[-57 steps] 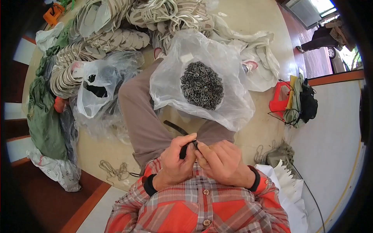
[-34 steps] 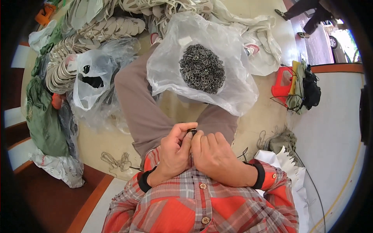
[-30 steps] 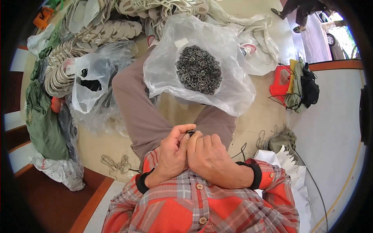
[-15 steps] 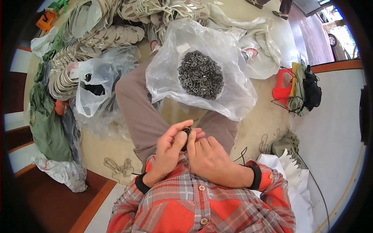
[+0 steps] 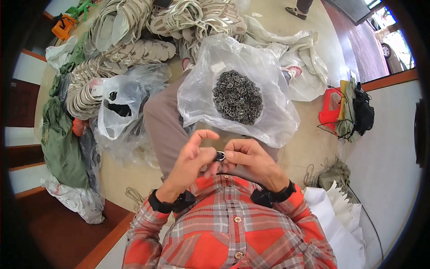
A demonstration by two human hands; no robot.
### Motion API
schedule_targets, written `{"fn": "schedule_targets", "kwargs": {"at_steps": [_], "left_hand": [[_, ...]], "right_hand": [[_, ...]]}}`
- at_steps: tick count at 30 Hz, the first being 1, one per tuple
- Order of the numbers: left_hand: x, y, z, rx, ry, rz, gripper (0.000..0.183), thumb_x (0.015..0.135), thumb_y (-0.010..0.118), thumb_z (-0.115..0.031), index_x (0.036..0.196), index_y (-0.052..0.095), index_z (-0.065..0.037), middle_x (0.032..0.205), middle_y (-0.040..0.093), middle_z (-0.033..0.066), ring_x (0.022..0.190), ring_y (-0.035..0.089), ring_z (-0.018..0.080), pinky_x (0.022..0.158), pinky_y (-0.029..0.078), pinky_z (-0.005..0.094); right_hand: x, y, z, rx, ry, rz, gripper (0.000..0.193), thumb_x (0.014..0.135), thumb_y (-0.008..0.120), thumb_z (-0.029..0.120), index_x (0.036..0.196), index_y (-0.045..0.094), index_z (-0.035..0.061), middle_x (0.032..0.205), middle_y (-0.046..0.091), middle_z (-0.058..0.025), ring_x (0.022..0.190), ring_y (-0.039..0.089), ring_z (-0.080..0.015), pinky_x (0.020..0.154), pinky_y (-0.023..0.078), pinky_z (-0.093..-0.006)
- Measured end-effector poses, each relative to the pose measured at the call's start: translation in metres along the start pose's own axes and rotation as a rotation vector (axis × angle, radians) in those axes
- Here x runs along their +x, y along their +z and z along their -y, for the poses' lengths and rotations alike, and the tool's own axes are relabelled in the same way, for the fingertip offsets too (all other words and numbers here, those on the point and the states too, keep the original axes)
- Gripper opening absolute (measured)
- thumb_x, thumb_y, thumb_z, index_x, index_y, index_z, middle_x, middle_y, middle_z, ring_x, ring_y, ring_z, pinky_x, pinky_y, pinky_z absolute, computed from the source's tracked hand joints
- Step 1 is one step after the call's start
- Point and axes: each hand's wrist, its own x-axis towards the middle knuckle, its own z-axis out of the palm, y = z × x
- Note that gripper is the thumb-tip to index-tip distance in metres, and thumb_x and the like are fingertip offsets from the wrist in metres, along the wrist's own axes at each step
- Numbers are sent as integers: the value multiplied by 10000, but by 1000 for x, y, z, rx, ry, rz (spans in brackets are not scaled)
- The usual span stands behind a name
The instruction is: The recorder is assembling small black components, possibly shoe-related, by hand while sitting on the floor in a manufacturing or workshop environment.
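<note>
Above my lap, my left hand [image 5: 193, 158] pinches a small black strap [image 5: 218, 158] between thumb and lower fingers, its index finger raised and bent. A small silvery metal buckle [image 5: 221, 155] sits at the strap's right end. My right hand [image 5: 251, 158] pinches the buckle's right edge between thumb and index finger. The strap's other end is hidden inside my left hand. Beyond my hands, a clear plastic bag [image 5: 192, 101] lies spread across my legs. On it is a pile of small dark metal buckles [image 5: 237, 97].
Stacked beige shoe parts [image 5: 130, 54] fill the far left. A white plastic bag [image 5: 117, 107] with black pieces lies beside my left leg. At the right stand a red stool [image 5: 329, 107] and a black bag [image 5: 363, 110]. Another person's foot [image 5: 295, 12] shows at the far edge.
My hands have moved apart, and the buckle now shows between them. My left index finger has lifted off the strap. The whole view has shifted slightly.
</note>
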Motion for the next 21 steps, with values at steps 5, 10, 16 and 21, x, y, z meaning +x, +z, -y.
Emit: {"fn": "schedule_targets", "kwargs": {"at_steps": [5,10,16,21], "left_hand": [[4,-5,9,-192,7,36,294,799,511,-5,1090,494,34,764,579,61,702,566,138,657,470,250],[8,-6,13,-132,91,-14,234,811,527,-20,1039,536,33,890,589,58,784,567,116,727,481,259],[9,-7,15,160,176,26,225,843,558,-102,1041,554,6,844,584,15,718,527,62,650,446,201],[8,-6,18,192,203,-26,218,842,560,-92,1035,555,6,824,580,13,689,519,67,631,437,205]], "right_hand": [[0,2,-14,179,-101,-26,156,886,486,167,884,522,15,758,540,-7,700,501,-78,663,418,-213],[1,6,-16,-46,-204,-142,158,881,498,150,942,518,6,880,532,-28,793,511,-97,729,428,-243],[0,8,11,-274,-291,-155,276,863,531,143,1098,487,5,1005,507,-51,879,514,-125,794,424,-271],[3,12,2,-56,-189,-95,197,862,533,136,979,542,-22,904,545,-74,834,523,-113,748,429,-270]]}}
